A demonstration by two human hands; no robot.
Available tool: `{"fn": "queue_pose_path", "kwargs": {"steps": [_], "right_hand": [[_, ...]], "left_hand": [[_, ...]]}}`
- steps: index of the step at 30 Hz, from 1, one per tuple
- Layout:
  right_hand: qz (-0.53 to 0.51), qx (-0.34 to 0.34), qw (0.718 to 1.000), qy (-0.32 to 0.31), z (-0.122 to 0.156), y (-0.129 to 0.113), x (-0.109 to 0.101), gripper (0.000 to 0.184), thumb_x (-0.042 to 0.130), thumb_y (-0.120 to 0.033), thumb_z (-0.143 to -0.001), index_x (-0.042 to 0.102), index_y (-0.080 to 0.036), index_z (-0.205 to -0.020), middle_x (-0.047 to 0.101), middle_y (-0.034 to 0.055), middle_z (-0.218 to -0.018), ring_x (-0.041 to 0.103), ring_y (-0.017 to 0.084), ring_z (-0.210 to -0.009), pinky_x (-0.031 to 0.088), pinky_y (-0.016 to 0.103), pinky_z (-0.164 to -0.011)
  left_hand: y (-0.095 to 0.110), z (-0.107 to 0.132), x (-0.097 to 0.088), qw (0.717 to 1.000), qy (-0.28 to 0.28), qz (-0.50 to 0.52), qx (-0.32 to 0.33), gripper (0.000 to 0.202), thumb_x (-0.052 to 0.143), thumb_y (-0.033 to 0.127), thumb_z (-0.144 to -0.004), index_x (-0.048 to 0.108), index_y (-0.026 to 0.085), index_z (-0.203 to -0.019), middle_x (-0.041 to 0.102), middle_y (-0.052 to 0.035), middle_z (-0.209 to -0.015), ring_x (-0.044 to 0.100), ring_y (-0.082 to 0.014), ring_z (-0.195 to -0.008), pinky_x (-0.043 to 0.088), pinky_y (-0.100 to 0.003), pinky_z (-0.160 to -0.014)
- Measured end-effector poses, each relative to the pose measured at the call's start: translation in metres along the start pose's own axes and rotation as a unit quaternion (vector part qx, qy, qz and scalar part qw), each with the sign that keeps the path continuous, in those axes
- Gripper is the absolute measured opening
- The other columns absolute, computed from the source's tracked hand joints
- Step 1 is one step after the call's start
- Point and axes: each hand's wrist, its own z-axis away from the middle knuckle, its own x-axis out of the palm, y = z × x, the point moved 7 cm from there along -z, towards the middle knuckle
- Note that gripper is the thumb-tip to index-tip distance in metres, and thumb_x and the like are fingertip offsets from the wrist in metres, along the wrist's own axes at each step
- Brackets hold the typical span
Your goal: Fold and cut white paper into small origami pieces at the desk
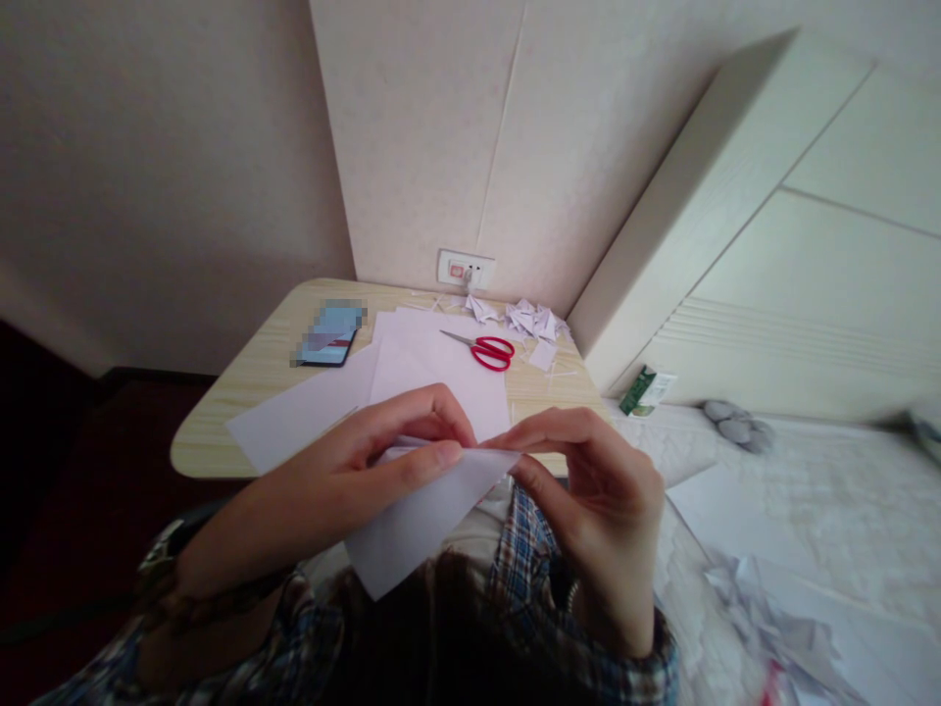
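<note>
A folded sheet of white paper is held up in front of my body, over the near edge of the table. My left hand pinches its upper edge, thumb on the near side and fingers behind. At the paper's right corner, my right hand grips with thumb and fingertips. Beyond my hands, white sheets of paper lie on the table. Red-handled scissors rest on those sheets, blades pointing left.
The wooden table stands against the wall. On it are a phone and a pile of folded paper pieces. A power socket is above. To the right, a bed carries more paper and a green-and-white box.
</note>
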Motion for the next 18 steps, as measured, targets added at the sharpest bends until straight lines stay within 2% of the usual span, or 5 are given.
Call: {"fn": "queue_pose_path", "kwargs": {"steps": [9,12,15,18], "right_hand": [[-0.008,-0.001,1.0,-0.007,-0.0004,-0.0027,0.0007,0.015,0.071,-0.012,-0.086,0.069,-0.025,-0.091,0.073,-0.0044,-0.082,0.069,0.011,-0.079,0.054,0.021,-0.073],[0.004,0.001,1.0,-0.019,-0.0009,-0.0033,0.0014,0.014,0.07,-0.012,-0.087,0.069,-0.025,-0.091,0.073,-0.0044,-0.083,0.068,0.011,-0.081,0.053,0.022,-0.075],[0.02,-0.001,0.999,-0.03,-0.0018,-0.0032,0.0022,0.013,0.069,-0.013,-0.088,0.069,-0.025,-0.092,0.073,-0.0042,-0.084,0.067,0.011,-0.081,0.051,0.023,-0.076],[0.03,0.007,0.999,-0.029,-0.0028,-0.0013,0.002,0.012,0.069,-0.013,-0.087,0.07,-0.025,-0.092,0.073,-0.0039,-0.084,0.067,0.012,-0.081,0.051,0.024,-0.076]], "left_hand": [[-0.0066,-0.0004,0.0003,0.999,-0.037,0.01,-0.012,0.028,0.052,0.048,-0.091,0.061,0.022,-0.087,0.068,0.0004,-0.081,0.058,-0.0161,-0.072,0.038,-0.025,-0.057],[-0.0046,-0.0007,0.0021,0.999,-0.042,0.02,-0.006,0.026,0.052,0.046,-0.091,0.061,0.022,-0.088,0.068,0.0007,-0.081,0.058,-0.0155,-0.071,0.038,-0.025,-0.059],[-0.0014,-0.0012,0.0033,0.999,-0.028,0.027,0.0,0.023,0.052,0.043,-0.091,0.062,0.022,-0.087,0.066,0.002,-0.081,0.058,-0.0145,-0.074,0.039,-0.023,-0.062],[-0.0018,-0.0014,0.0048,0.999,-0.017,0.034,-0.013,0.025,0.052,0.045,-0.09,0.061,0.022,-0.085,0.062,0.0035,-0.078,0.054,-0.0125,-0.068,0.036,-0.022,-0.058]]}}
